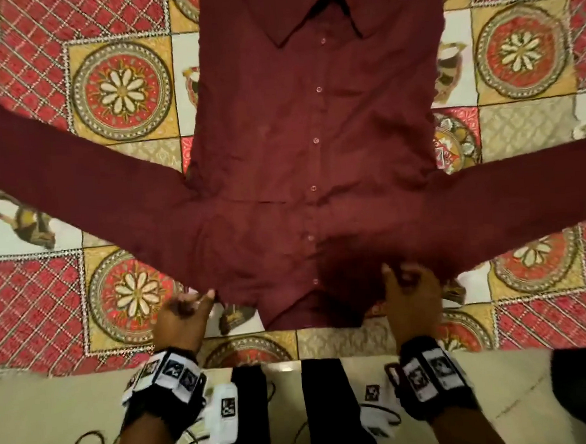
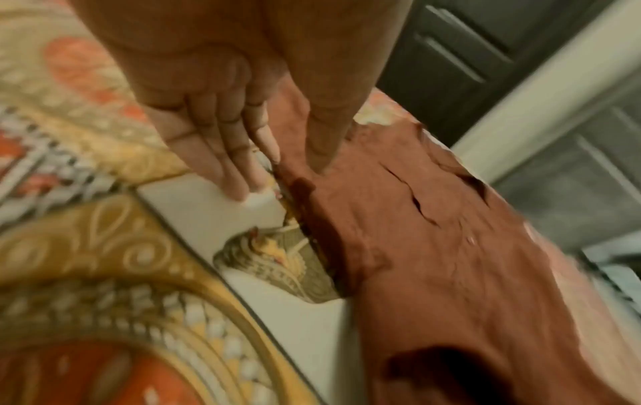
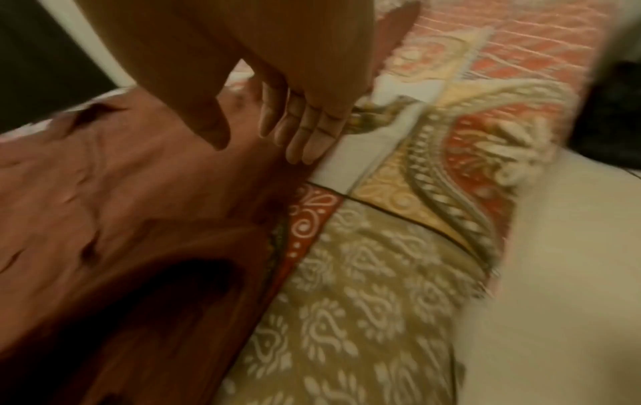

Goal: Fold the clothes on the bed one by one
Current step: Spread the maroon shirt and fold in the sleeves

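One garment is in work here, a dark red shirt (image 1: 301,159), and it lies spread flat on the bed, on a patterned bedsheet (image 1: 122,91), with the buttoned front facing up and the collar at the near edge of the bed, close to the person. Both sleeves go out sideways from the shirt body, one to each side, so the whole shape is open and easy to see; I judge this layout is made on purpose, because a shirt must be flat and symmetric before the first fold. The left hand (image 1: 184,317) is at the shoulder corner of the shirt on its own side, with the fingers (image 2: 222,161) straight and together; the fingertips lie on the sheet just beside the cloth edge, and the thumb seems to rest on the cloth. The right hand (image 1: 411,293) is at the other side of the collar, and in the head view its fingers look curled into a small bunch of cloth, while in the wrist view the fingers (image 3: 305,131) look rather straight along the shirt edge, so I cannot tell surely if it pinches the cloth or only presses it. I think the hands stand at both sides of the collar to pull and smooth the shoulders evenly. The folding itself is not yet begun.
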The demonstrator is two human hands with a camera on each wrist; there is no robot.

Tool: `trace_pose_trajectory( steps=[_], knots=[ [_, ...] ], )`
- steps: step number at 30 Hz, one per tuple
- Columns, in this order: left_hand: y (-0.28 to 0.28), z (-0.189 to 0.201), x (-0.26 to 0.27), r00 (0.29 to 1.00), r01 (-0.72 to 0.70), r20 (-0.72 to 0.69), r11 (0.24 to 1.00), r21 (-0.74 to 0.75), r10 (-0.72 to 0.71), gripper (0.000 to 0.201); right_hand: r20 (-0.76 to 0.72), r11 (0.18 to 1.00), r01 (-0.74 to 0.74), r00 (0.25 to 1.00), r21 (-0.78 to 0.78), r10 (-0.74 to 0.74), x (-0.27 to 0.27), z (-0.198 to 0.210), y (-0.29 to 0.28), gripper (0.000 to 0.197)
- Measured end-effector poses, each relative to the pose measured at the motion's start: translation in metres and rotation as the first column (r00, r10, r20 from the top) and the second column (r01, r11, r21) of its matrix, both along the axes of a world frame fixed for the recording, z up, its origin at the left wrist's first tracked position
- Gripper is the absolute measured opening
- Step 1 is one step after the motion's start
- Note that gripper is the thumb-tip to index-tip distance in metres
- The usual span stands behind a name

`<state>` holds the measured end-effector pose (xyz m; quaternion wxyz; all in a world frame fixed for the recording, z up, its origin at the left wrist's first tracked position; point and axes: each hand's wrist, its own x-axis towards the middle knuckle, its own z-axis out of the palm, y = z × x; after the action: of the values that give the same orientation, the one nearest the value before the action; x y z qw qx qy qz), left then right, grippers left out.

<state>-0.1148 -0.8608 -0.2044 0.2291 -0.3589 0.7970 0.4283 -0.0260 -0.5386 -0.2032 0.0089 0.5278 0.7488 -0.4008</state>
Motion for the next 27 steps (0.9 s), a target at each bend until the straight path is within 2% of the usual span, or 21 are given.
trace_pose_trajectory(
  steps=[1, 2, 3, 4, 6, 7, 8, 12, 14, 16, 19, 24, 27],
  knots=[
    [0.004, 0.000, 0.010, 0.976, -0.210, 0.097, 0.965, 0.156, 0.197, 0.018, 0.082, 0.982, 0.160, 0.985, -0.101, -0.152, 0.013, 0.004, 0.008, 0.041],
    [0.006, 0.000, 0.016, 0.931, -0.359, 0.158, 0.897, 0.257, 0.328, 0.025, 0.113, 0.944, 0.261, 0.964, -0.203, -0.243, 0.024, 0.005, 0.013, 0.027],
    [0.007, 0.000, 0.018, 0.904, -0.427, 0.177, 0.843, 0.328, 0.389, 0.032, 0.106, 0.890, 0.318, 0.948, -0.326, -0.300, 0.031, 0.006, 0.016, 0.017],
    [0.009, 0.000, 0.016, 0.903, -0.429, 0.176, 0.823, 0.372, 0.392, 0.030, 0.074, 0.820, 0.352, 0.931, -0.452, -0.358, 0.034, 0.007, 0.017, 0.013],
    [0.011, 0.000, 0.008, 0.917, -0.399, 0.161, 0.817, 0.417, 0.365, 0.009, -0.001, 0.641, 0.343, 0.882, -0.687, -0.472, 0.026, 0.008, 0.016, 0.009],
    [0.011, -0.004, 0.002, 0.910, -0.412, 0.165, 0.798, 0.439, 0.379, 0.009, -0.011, 0.574, 0.323, 0.865, -0.752, -0.502, 0.020, 0.006, 0.015, 0.014],
    [0.010, -0.008, -0.004, 0.902, -0.431, 0.186, 0.775, 0.463, 0.390, 0.014, -0.011, 0.536, 0.307, 0.860, -0.787, -0.510, 0.015, 0.004, 0.013, 0.019],
    [0.014, -0.018, -0.018, 0.881, -0.473, 0.269, 0.722, 0.505, 0.388, 0.027, -0.034, 0.506, 0.288, 0.844, -0.813, -0.535, 0.022, -0.012, 0.020, 0.032],
    [0.014, -0.021, -0.010, 0.875, -0.482, 0.242, 0.717, 0.504, 0.419, 0.027, -0.003, 0.460, 0.332, 0.808, -0.823, -0.588, 0.034, -0.019, 0.030, 0.024],
    [0.014, -0.023, 0.001, 0.878, -0.472, 0.187, 0.727, 0.499, 0.442, 0.019, 0.046, 0.482, 0.377, 0.822, -0.791, -0.567, 0.044, -0.025, 0.038, 0.017],
    [0.018, -0.015, 0.016, 0.882, -0.459, 0.151, 0.738, 0.494, 0.447, 0.010, 0.072, 0.598, 0.381, 0.877, -0.705, -0.474, 0.066, -0.033, 0.042, 0.018],
    [0.013, -0.013, 0.054, 0.899, -0.436, 0.186, 0.773, 0.461, 0.396, 0.012, -0.081, 0.594, 0.373, 0.797, -0.712, -0.598, 0.102, -0.027, 0.028, 0.020],
    [0.005, -0.009, 0.068, 0.940, -0.336, 0.176, 0.875, 0.348, 0.291, 0.021, -0.084, 0.669, 0.369, 0.836, -0.645, -0.542, 0.113, -0.028, 0.022, 0.024]
  ],
)
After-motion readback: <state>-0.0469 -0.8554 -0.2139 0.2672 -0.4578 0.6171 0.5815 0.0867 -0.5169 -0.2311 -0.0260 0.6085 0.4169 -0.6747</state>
